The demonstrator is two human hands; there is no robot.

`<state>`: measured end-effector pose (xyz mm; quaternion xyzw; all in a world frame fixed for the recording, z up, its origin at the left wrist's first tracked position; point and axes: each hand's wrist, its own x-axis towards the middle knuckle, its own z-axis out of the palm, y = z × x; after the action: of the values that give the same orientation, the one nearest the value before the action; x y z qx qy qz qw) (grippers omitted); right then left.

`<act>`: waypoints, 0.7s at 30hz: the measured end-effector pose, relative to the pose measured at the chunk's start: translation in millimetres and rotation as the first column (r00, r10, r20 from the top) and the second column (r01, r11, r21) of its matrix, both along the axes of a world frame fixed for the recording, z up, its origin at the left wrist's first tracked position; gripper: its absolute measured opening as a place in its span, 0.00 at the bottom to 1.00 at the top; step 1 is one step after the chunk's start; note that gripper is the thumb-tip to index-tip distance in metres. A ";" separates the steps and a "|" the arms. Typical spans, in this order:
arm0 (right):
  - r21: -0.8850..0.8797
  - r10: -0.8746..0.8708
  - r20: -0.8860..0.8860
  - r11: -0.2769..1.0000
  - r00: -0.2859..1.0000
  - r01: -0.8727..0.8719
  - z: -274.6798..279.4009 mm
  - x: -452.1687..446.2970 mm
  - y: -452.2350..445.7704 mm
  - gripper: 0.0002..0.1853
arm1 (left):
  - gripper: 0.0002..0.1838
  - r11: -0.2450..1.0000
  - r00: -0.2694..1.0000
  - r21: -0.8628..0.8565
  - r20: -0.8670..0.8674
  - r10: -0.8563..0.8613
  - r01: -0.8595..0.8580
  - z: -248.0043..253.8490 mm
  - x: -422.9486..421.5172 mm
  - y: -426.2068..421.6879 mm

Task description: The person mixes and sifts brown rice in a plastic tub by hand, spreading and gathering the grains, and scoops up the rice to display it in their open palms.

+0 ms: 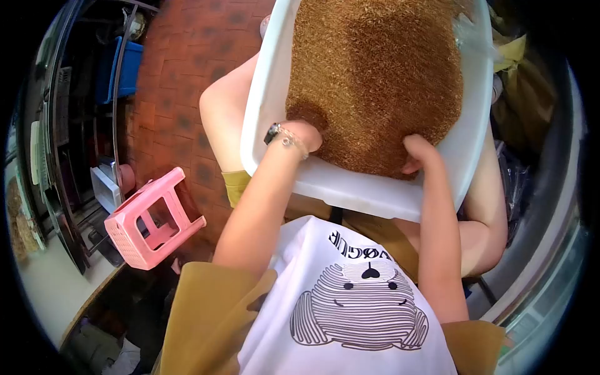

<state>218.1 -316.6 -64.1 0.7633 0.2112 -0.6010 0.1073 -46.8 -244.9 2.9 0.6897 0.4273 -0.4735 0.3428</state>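
Note:
A white plastic tub (375,203) rests across the lap, holding a large heap of small brown grain-like bits (381,81) too fine to name surely. My left hand (303,136), with a dark watch and a bracelet at the wrist, reaches into the heap's near left edge; its fingers are buried and hidden. At the near right edge, my right hand (420,152) has its fingers curled into the brown bits, the tips partly covered. Clear plastic (469,34) shows along the tub's far right side.
A pink plastic stool (156,219) lies tipped over on the left, on the red tiled floor (178,81). Behind it stand a dark metal rack (115,94) and a blue bin (128,69). A yellowish sack (522,94) is at the right.

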 end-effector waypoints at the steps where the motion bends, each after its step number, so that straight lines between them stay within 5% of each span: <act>1: 0.010 -0.040 -0.061 0.999 0.997 0.041 8.3 -11.2 2.4 0.28 | 0.20 1.000 1.000 -0.020 0.003 0.010 -0.010 -0.7 3.2 0.6; 5: -0.022 -0.291 -0.354 0.953 0.889 0.303 -20.9 -5.6 -11.4 0.29 | 0.22 0.986 0.988 -0.066 0.000 0.152 -0.152 -2.4 20.4 1.7; 8: -0.098 -0.417 -0.475 0.900 0.775 0.425 -11.9 -18.3 -12.7 0.27 | 0.24 0.893 0.905 -0.181 0.032 0.424 -0.412 -4.5 29.5 9.4; 11: -0.127 -0.544 -0.685 0.744 0.485 0.656 -61.7 -17.1 -35.4 0.25 | 0.25 0.618 0.653 -0.342 0.014 0.757 -0.708 -6.1 26.3 11.6; 12: -0.116 -0.589 -0.687 0.667 0.425 0.736 -34.3 -30.2 -30.1 0.25 | 0.26 0.538 0.576 -0.368 0.008 0.817 -0.758 -15.8 22.0 9.0; 15: -0.042 -0.374 -0.898 0.595 0.231 0.803 27.2 -49.6 -37.9 0.27 | 0.27 0.259 0.307 -0.463 -0.029 0.951 -0.848 -38.9 14.5 0.7; 16: -0.081 -0.601 -0.696 0.609 0.393 0.789 32.8 -66.0 -17.3 0.27 | 0.27 0.168 0.220 -0.514 -0.042 0.975 -0.841 -44.0 15.7 -3.2; 21: -0.140 -0.632 -0.698 0.581 0.336 0.801 -19.1 -70.9 -25.8 0.29 | 0.28 -0.231 -0.140 -0.734 -0.184 0.973 -0.639 -76.7 25.1 -21.3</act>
<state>147.2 -342.4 -83.2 0.5024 -0.0586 -0.7908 -0.3447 -21.7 -266.2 -73.8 0.0928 0.4897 0.0089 0.8669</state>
